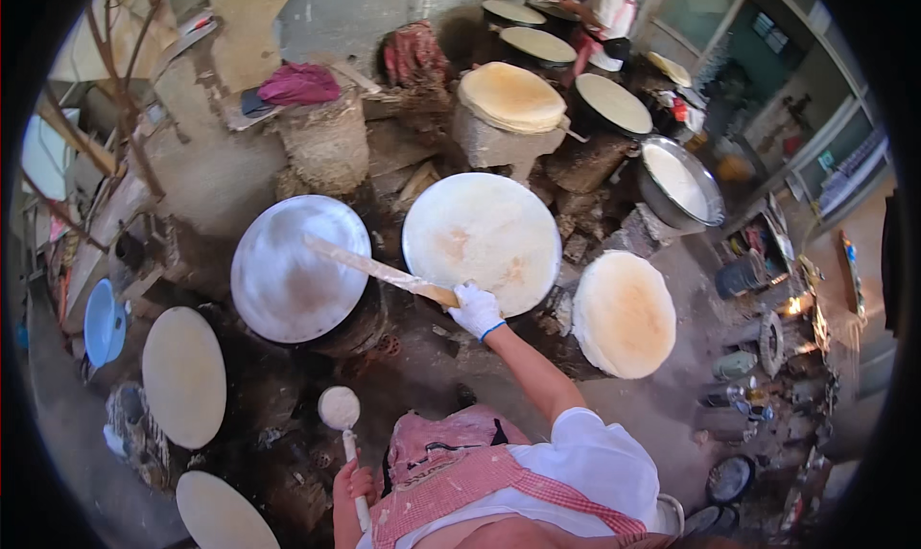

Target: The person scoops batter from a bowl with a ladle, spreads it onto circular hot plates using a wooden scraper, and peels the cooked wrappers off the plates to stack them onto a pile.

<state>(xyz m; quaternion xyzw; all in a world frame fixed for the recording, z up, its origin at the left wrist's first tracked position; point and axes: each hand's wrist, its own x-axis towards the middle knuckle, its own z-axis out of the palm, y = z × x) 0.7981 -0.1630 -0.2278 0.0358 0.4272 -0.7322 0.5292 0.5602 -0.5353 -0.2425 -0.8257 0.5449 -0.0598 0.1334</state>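
My left hand (355, 482), bare, grips the handle of a ladle (339, 408) whose cup holds pale batter, low in the view beside my apron. In a white glove, my right hand (476, 309) holds the end of a long flat wooden scraper (378, 270). The scraper reaches leftward, its tip over a bare round griddle (298, 308) with a cloudy, shiny surface. Whether the tip touches the metal I cannot tell. Beyond the glove, a second griddle (481, 178) carries a thin pale flatbread (482, 225) with light brown patches.
Stacked flatbreads (624, 315) lie at the right; another stack (512, 97) stands behind. A metal basin (676, 178) holds white batter. More batter-covered griddles (184, 376) are at the left and far back, where another person (611, 13) stands. A blue basin (105, 322) sits far left.
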